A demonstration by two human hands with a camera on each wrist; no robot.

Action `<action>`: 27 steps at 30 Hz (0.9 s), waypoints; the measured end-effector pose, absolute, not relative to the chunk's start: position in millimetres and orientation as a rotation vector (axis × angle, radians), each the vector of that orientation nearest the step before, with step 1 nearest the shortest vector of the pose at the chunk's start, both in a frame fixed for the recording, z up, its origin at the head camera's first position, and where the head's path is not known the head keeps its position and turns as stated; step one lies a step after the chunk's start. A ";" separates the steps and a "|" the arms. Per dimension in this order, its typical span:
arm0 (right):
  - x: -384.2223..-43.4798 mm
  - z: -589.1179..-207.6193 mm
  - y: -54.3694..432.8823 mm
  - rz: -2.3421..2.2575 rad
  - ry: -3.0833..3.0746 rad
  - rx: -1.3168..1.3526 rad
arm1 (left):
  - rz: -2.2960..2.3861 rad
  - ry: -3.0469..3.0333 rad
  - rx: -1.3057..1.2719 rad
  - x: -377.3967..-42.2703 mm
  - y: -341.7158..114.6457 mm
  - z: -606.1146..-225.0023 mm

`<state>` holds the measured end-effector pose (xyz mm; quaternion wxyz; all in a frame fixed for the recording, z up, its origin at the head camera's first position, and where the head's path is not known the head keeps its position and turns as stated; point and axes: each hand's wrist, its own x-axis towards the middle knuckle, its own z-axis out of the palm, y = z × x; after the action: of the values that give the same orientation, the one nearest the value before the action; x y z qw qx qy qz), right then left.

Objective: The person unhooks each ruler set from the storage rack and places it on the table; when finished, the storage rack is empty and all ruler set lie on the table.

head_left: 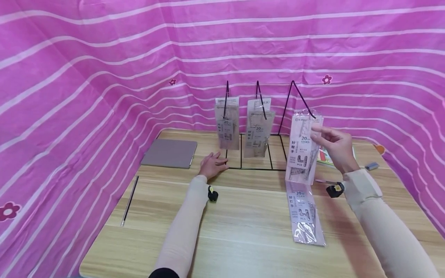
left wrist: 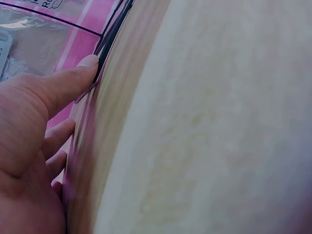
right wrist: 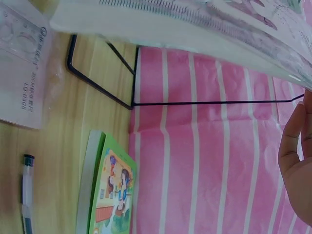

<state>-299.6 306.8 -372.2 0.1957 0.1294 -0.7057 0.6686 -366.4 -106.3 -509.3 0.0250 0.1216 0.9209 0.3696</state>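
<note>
My right hand pinches the right edge of a clear-bagged ruler set, whose top is at the end of the right hook of a black wire rack. In the right wrist view the bagged ruler set crosses the top, and only part of the right hand shows. My left hand rests at the rack's front left corner; its thumb touches the wire in the left wrist view. More ruler sets hang from the left hook and the middle hook.
Another bagged ruler set lies on the table below the held one. A grey flat pad and a pen lie at left. At right are a colourful book, a second pen and a small grey-blue object. Pink striped cloth hangs behind.
</note>
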 end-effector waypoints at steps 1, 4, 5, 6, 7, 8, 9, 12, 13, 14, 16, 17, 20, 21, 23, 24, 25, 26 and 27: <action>-296.9 -372.6 306.8 1.871 -1.981 0.361 | 1.143 2.851 0.380 -366.1 -106.4 -509.2; -288.5 -373.9 306.8 1.850 -1.998 0.360 | 1.138 2.859 0.385 -365.2 -106.2 -509.0; -285.4 -374.6 306.9 1.845 -2.007 0.356 | 1.135 2.861 0.384 -365.0 -106.1 -508.9; -282.5 -375.1 306.8 1.834 -2.013 0.351 | 1.130 2.863 0.382 -364.9 -106.0 -508.9; -279.8 -375.6 306.6 1.833 -2.011 0.348 | 1.125 2.866 0.381 -364.7 -105.9 -509.0; -277.2 -376.1 306.2 1.836 -2.006 0.346 | 1.117 2.869 0.379 -364.5 -105.8 -509.1; -274.7 -376.4 305.8 1.850 -1.993 0.346 | 1.108 2.875 0.379 -364.4 -105.7 -509.2; -268.3 -376.5 304.1 1.876 -1.953 0.354 | 1.097 2.882 0.379 -364.0 -105.4 -509.4; -266.4 -376.3 303.5 1.883 -1.944 0.359 | 1.097 2.884 0.379 -363.9 -105.3 -509.4; -264.7 -376.0 303.0 1.889 -1.939 0.365 | 1.099 2.885 0.379 -363.7 -105.3 -509.4; -261.5 -375.4 302.2 1.898 -1.934 0.380 | 1.104 2.884 0.377 -363.1 -105.2 -509.2; -259.8 -375.2 301.9 1.899 -1.938 0.389 | 1.108 2.882 0.376 -362.9 -105.1 -509.1; -254.9 -375.4 300.7 1.906 -1.954 0.411 | 1.117 2.878 0.372 -362.3 -104.9 -509.0; -253.1 -375.8 299.9 1.910 -1.961 0.411 | 1.116 2.879 0.373 -362.4 -104.9 -508.9; -249.7 -377.6 298.1 1.913 -1.986 0.389 | 1.119 2.882 0.377 -362.7 -104.7 -509.0; -247.9 -378.7 296.8 1.923 -2.001 0.366 | 1.118 2.884 0.378 -362.9 -104.6 -508.9; -246.1 -380.1 295.2 1.919 -2.032 0.330 | 1.118 2.885 0.379 -363.2 -104.6 -508.9; -244.1 -382.0 293.7 1.923 -2.071 0.294 | 1.119 2.882 0.377 -363.4 -104.6 -508.7; -242.1 -383.8 291.7 1.929 -2.116 0.258 | 1.113 2.881 0.375 -363.7 -104.6 -508.5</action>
<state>-242.1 291.7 -383.8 0.1329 0.0890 -0.7295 0.6650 -363.7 -104.6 -508.5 0.0150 0.1206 0.9259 0.3578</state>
